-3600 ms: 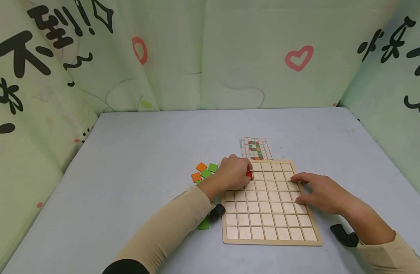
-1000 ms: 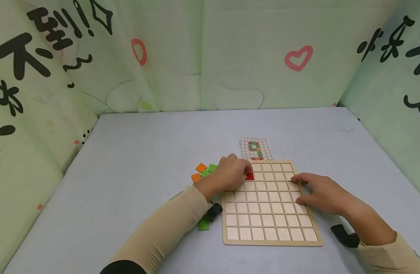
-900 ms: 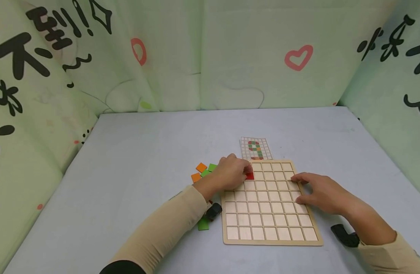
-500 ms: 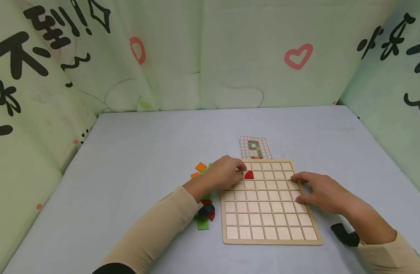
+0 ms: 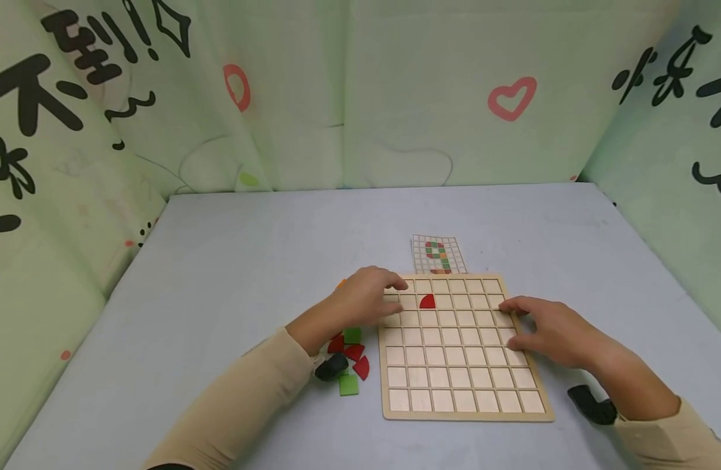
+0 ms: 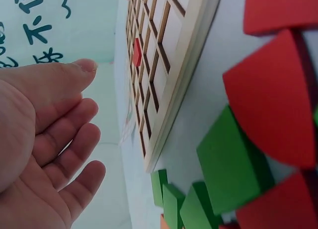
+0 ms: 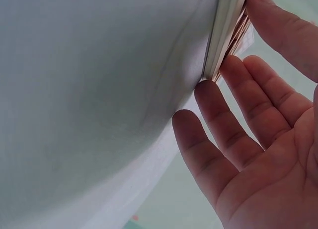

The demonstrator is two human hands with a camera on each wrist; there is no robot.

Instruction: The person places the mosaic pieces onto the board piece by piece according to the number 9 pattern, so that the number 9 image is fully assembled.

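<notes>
A wooden grid board (image 5: 466, 415) lies flat on the table, with one red quarter-circle tile (image 5: 428, 301) seated in a cell of its second row. Over the board's upper left corner is my left hand (image 5: 360, 297), thumb and fingers apart, holding nothing. In the left wrist view the left hand (image 6: 44, 134) has loosely bent fingers, clear of the red tile (image 6: 137, 52). My right hand (image 5: 554, 329) rests at the board's right edge, thumb and forefinger on it. The right wrist view shows that hand's relaxed fingers (image 7: 208, 124) against the board's side (image 7: 221, 38).
Left of the board lie loose red quarter-circle tiles (image 5: 362, 369) and green square tiles (image 5: 349, 385). Orange tiles are mostly hidden behind the left hand. A pattern card (image 5: 439, 254) with a coloured figure sits beyond the board's far edge. A printed curtain (image 5: 419, 98) encloses the table.
The left hand has let go of the red quarter-circle tile, leaving it in its cell, and drawn back leftward. More loose tiles now show below its wrist. The right hand has stayed put.
</notes>
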